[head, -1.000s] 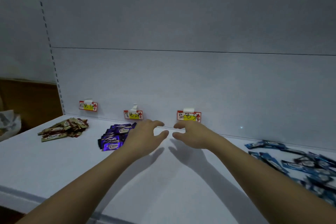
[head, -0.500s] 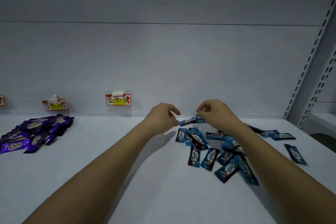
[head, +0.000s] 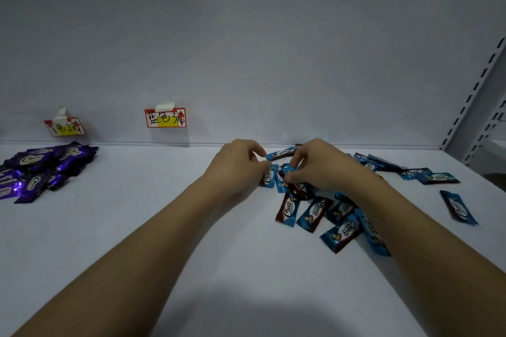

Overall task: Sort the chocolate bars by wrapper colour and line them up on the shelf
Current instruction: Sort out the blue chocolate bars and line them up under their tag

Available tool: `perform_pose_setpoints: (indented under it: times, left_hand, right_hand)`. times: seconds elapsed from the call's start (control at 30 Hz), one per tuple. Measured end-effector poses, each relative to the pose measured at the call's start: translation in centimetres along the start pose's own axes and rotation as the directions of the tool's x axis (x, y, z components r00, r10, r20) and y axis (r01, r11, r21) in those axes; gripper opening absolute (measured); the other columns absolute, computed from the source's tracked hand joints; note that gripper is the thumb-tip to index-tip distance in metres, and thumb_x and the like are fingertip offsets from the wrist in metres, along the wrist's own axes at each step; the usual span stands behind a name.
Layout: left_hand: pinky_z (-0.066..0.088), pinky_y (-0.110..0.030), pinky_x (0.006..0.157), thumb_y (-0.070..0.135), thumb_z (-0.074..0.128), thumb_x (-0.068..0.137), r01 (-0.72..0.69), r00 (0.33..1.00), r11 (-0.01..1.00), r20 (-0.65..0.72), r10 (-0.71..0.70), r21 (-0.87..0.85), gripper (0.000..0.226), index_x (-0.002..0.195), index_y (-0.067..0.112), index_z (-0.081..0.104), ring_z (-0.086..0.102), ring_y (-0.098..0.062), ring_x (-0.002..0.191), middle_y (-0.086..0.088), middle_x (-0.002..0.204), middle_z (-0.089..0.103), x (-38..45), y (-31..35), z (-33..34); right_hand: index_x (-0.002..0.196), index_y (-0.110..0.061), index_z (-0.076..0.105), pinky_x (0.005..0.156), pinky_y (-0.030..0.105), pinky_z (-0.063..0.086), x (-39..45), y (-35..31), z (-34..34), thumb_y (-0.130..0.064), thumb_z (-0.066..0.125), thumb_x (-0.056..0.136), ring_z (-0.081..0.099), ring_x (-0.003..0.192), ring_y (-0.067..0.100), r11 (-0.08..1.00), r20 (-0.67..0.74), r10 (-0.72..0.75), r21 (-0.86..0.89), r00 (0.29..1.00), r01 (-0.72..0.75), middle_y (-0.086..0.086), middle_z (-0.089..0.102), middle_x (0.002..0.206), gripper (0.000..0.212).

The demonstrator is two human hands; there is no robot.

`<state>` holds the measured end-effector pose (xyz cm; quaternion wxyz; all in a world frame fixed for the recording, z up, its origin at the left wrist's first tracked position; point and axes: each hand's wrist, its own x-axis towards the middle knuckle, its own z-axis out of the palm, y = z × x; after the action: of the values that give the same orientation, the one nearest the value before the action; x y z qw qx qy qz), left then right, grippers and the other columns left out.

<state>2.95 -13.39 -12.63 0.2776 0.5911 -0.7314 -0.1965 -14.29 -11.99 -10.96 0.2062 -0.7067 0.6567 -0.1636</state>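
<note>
Both hands down in the blue bars (head: 323, 208), right of centre in the frame. Left hand (head: 235, 169) curled, fingertips pinching the top edge of one blue bar (head: 269, 176); right hand (head: 317, 165) curled likewise, thumb and fingers nipping a neighbouring bar (head: 284, 175). Hands close together, almost touching, probably so that two bars can be lifted and squared up at once.

Blue bars strewn loose over the white shelf (head: 137, 227), overlapping at odd angles, some face up with "Choco" legible. Roughly nine or ten in the central heap, four or five more trailing toward the right edge, one lone bar (head: 458, 208) lying well apart at far right; exact total not countable, several hidden under the right forearm. Not yet lined up, so judged an early stage for this colour.

Purple bars (head: 41, 169) heaped at the left edge, under their own tag (head: 64, 127); perhaps a dozen, too tangled and cropped for a firm count. Gathered by colour, but piled, not in a row.

Two tags visible on the back wall. The nearer tag (head: 165, 118), red-bordered with a yellow strip and handwritten characters, hangs left of the blue heap, likely marking where the blue row belongs. Slotted upright (head: 476, 96) at upper right, closing off the shelf bay.
</note>
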Motion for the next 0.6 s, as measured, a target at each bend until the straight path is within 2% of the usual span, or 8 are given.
perform_pose_setpoints:
  times: [0.07,0.23,0.33,0.4,0.5,0.6]
  left_hand:
    - [0.044,-0.023,0.071,0.040,0.067,0.088,0.034,0.999,0.999,0.037,-0.035,0.031,0.034,0.117,0.023,0.064,0.058,-0.010,0.085,0.006,0.098,0.064,0.0,-0.2,0.6]
    - [0.051,-0.029,0.080,0.045,0.066,0.087,0.040,0.995,0.989,0.086,-0.053,0.140,0.043,0.125,0.023,0.060,0.057,-0.014,0.092,0.004,0.104,0.061,-0.4,0.4,1.0]
    - [0.050,-0.029,0.083,0.036,0.068,0.088,0.026,0.992,0.986,0.118,-0.046,0.163,0.044,0.129,0.022,0.057,0.054,-0.015,0.095,-0.001,0.118,0.061,-0.5,1.0,0.9]
    - [0.048,-0.028,0.084,0.029,0.070,0.088,0.053,0.985,0.991,0.154,-0.071,0.121,0.045,0.130,0.019,0.057,0.053,-0.016,0.095,-0.003,0.118,0.059,-0.4,1.2,0.7]
    - [0.048,-0.025,0.076,0.020,0.072,0.086,0.087,0.980,0.996,0.181,-0.086,0.001,0.031,0.116,0.018,0.065,0.055,-0.013,0.086,0.000,0.104,0.062,-0.3,1.0,0.1]
    - [0.050,-0.022,0.065,0.019,0.071,0.087,0.101,0.990,0.979,0.114,-0.081,-0.180,0.005,0.091,0.020,0.069,0.058,-0.007,0.078,0.004,0.086,0.063,-0.4,0.6,-0.4]
  right_hand:
    - [0.099,-0.017,0.069,0.063,0.024,0.044,-0.1,0.0,-0.1,-0.031,0.077,0.082,0.061,0.084,0.014,0.998,-0.022,0.006,0.060,1.000,-0.005,-0.001,0.065,0.095,0.024]
    - [0.097,-0.016,0.071,0.071,0.025,0.046,-0.7,1.2,-2.0,-0.022,0.073,0.086,0.061,0.085,0.011,0.948,-0.153,0.088,0.318,0.984,-0.035,-0.001,0.068,0.091,0.013]
    - [0.092,-0.019,0.069,0.080,0.032,0.053,-1.0,1.8,-2.8,-0.016,0.071,0.088,0.064,0.088,0.016,0.904,-0.166,0.155,0.421,0.974,-0.072,0.001,0.068,0.093,0.005]
    - [0.090,-0.020,0.067,0.085,0.034,0.055,-1.0,2.0,-3.1,-0.015,0.069,0.089,0.065,0.090,0.019,0.884,-0.158,0.186,0.457,0.970,-0.095,0.003,0.068,0.095,0.006]
    - [0.089,-0.018,0.068,0.079,0.031,0.057,-1.2,1.8,-3.2,-0.013,0.070,0.087,0.067,0.086,0.017,0.873,-0.094,0.193,0.471,0.977,-0.127,0.006,0.069,0.096,0.005]
    - [0.095,-0.012,0.070,0.066,0.023,0.056,-1.6,1.4,-3.0,-0.012,0.072,0.085,0.068,0.083,0.014,0.877,0.014,0.176,0.453,0.984,-0.163,0.006,0.070,0.096,0.011]
